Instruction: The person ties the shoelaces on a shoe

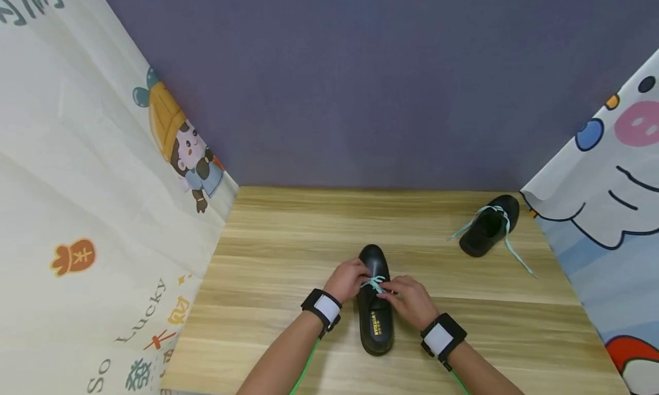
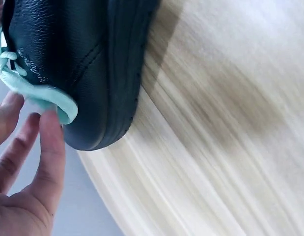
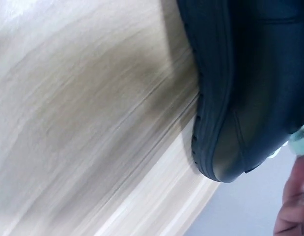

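Observation:
A black leather shoe (image 1: pixel 376 340) lies sole down on the wooden table, its toe pointing away from me. Pale mint shoelace (image 1: pixel 376 281) is tied across its front. My left hand (image 1: pixel 344 281) is at the shoe's left side, fingers on the lace. In the left wrist view, the thumb and fingertips pinch at a mint lace loop (image 2: pixel 46 93) beside the black upper. From the right, my right hand (image 1: pixel 413 301) pinches the lace near the knot. Only part of that hand's fingers (image 3: pixel 294 201) shows in the right wrist view, touching the lace (image 3: pixel 300 142) at the edge.
Another black shoe (image 1: pixel 476 240) stands at the table's back right, its mint laces (image 1: pixel 517 256) trailing loose on both sides. A dark grey-blue panel (image 1: pixel 350 97) rises behind the wooden table (image 1: pixel 288 229). Printed white cloths (image 1: pixel 92 172) hang at left and right.

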The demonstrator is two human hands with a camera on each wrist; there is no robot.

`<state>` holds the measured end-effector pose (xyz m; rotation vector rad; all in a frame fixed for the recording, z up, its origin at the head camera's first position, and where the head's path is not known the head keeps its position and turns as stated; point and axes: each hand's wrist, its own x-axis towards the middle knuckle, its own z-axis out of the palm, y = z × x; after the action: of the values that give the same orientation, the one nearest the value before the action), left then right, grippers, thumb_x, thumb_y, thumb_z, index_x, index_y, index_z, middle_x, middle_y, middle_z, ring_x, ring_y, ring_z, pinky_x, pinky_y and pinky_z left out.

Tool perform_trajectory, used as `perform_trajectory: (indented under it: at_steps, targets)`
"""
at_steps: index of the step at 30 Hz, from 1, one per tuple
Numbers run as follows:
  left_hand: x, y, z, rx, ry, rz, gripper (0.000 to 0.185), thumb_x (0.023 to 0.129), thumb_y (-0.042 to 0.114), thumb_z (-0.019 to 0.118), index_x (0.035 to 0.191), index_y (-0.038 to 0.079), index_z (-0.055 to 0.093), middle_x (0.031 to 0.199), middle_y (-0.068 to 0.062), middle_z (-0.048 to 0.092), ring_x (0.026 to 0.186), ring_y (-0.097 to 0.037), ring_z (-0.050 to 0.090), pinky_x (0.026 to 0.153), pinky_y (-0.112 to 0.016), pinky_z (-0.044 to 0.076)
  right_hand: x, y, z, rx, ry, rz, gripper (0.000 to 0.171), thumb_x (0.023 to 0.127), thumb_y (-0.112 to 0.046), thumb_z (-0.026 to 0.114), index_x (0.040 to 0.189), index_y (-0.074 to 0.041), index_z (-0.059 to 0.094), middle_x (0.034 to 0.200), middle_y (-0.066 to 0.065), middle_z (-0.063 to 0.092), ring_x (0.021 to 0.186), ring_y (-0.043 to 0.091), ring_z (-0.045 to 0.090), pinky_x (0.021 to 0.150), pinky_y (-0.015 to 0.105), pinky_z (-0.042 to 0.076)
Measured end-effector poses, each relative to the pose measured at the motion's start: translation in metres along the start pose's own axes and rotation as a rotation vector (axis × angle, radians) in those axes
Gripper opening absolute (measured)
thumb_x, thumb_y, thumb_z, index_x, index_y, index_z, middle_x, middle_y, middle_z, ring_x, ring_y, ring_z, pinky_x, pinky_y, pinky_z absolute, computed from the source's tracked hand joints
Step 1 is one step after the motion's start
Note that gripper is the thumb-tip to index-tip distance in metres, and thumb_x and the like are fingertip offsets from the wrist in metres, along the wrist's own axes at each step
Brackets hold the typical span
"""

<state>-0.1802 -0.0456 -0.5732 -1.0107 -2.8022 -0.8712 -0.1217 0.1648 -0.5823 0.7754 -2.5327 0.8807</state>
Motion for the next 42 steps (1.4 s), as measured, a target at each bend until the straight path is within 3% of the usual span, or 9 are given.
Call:
perform_trajectory:
  at_steps: [5, 10, 15, 19, 24, 32, 39, 42]
  targets:
    - [-0.002, -0.001, 0.003, 0.096, -0.054, 0.062, 0.012, 0.09, 0.007, 0.074, 0.1, 0.013, 0.077, 0.094, 0.001, 0.066, 0.087, -0.013, 0.063, 0.079, -0.023, 0.051, -0.001, 0.0, 0.002, 0.025, 0.03, 0.024, 0.018, 0.076, -0.001, 0.084, 0.09, -0.01, 0.078, 0.082, -0.007, 0.068, 0.076, 0.007, 0.06, 0.064, 0.027, 0.051]
    - [-0.002, 0.001, 0.006, 0.259, -0.064, 0.133, 0.011, 0.091, 0.008, 0.072, 0.097, 0.018, 0.072, 0.093, 0.003, 0.061, 0.083, -0.013, 0.062, 0.075, -0.023, 0.051, -0.001, -0.001, 0.005, 0.039, 0.045, 0.04, 0.017, 0.076, 0.001, 0.084, 0.088, -0.009, 0.077, 0.082, -0.006, 0.066, 0.075, 0.005, 0.061, 0.063, 0.026, 0.051]
    - [-0.001, 0.005, 0.008, 0.387, -0.068, 0.127, 0.011, 0.089, 0.012, 0.074, 0.095, 0.02, 0.069, 0.094, 0.005, 0.059, 0.08, -0.013, 0.059, 0.066, -0.023, 0.051, -0.002, 0.001, 0.007, 0.046, 0.062, 0.037, 0.018, 0.076, 0.001, 0.084, 0.089, -0.009, 0.077, 0.083, -0.005, 0.067, 0.076, 0.007, 0.062, 0.065, 0.027, 0.052]
    - [-0.002, 0.005, 0.012, 0.431, -0.082, 0.106, 0.019, 0.083, 0.012, 0.078, 0.097, 0.016, 0.066, 0.095, 0.002, 0.058, 0.08, -0.014, 0.058, 0.064, -0.024, 0.052, -0.005, 0.004, 0.005, 0.039, 0.07, 0.034, 0.018, 0.076, 0.003, 0.083, 0.088, -0.009, 0.076, 0.084, -0.004, 0.067, 0.077, 0.008, 0.063, 0.067, 0.026, 0.052]
    - [-0.006, 0.003, 0.015, 0.407, -0.077, 0.051, 0.026, 0.078, 0.009, 0.079, 0.099, 0.01, 0.063, 0.094, -0.002, 0.056, 0.08, -0.016, 0.059, 0.069, -0.027, 0.052, -0.009, 0.008, 0.001, 0.023, 0.091, 0.021, 0.02, 0.075, 0.006, 0.082, 0.086, -0.008, 0.074, 0.084, -0.004, 0.066, 0.076, 0.008, 0.063, 0.068, 0.024, 0.051]
    - [-0.008, 0.001, 0.017, 0.192, -0.008, -0.071, 0.008, 0.09, 0.006, 0.067, 0.088, 0.009, 0.059, 0.084, -0.002, 0.056, 0.076, -0.016, 0.06, 0.069, -0.028, 0.051, -0.012, 0.013, -0.002, 0.03, 0.114, 0.006, 0.021, 0.075, 0.009, 0.081, 0.086, -0.007, 0.074, 0.083, -0.005, 0.066, 0.075, 0.007, 0.062, 0.068, 0.02, 0.049]
    - [-0.008, 0.004, 0.018, 0.226, 0.022, -0.141, 0.008, 0.091, 0.01, 0.068, 0.09, 0.007, 0.061, 0.082, -0.003, 0.058, 0.072, -0.016, 0.061, 0.063, -0.028, 0.051, -0.013, 0.013, -0.003, 0.042, 0.138, -0.008, 0.021, 0.075, 0.009, 0.081, 0.087, -0.006, 0.074, 0.082, -0.004, 0.065, 0.073, 0.008, 0.059, 0.065, 0.02, 0.047]
    - [-0.011, 0.005, 0.018, 0.208, 0.076, -0.178, 0.007, 0.093, 0.012, 0.068, 0.097, 0.007, 0.064, 0.091, -0.004, 0.06, 0.079, -0.018, 0.063, 0.068, -0.029, 0.053, -0.012, 0.011, -0.004, 0.001, 0.165, -0.01, 0.021, 0.076, 0.006, 0.081, 0.092, -0.005, 0.073, 0.086, 0.001, 0.06, 0.079, 0.015, 0.056, 0.07, 0.025, 0.044]
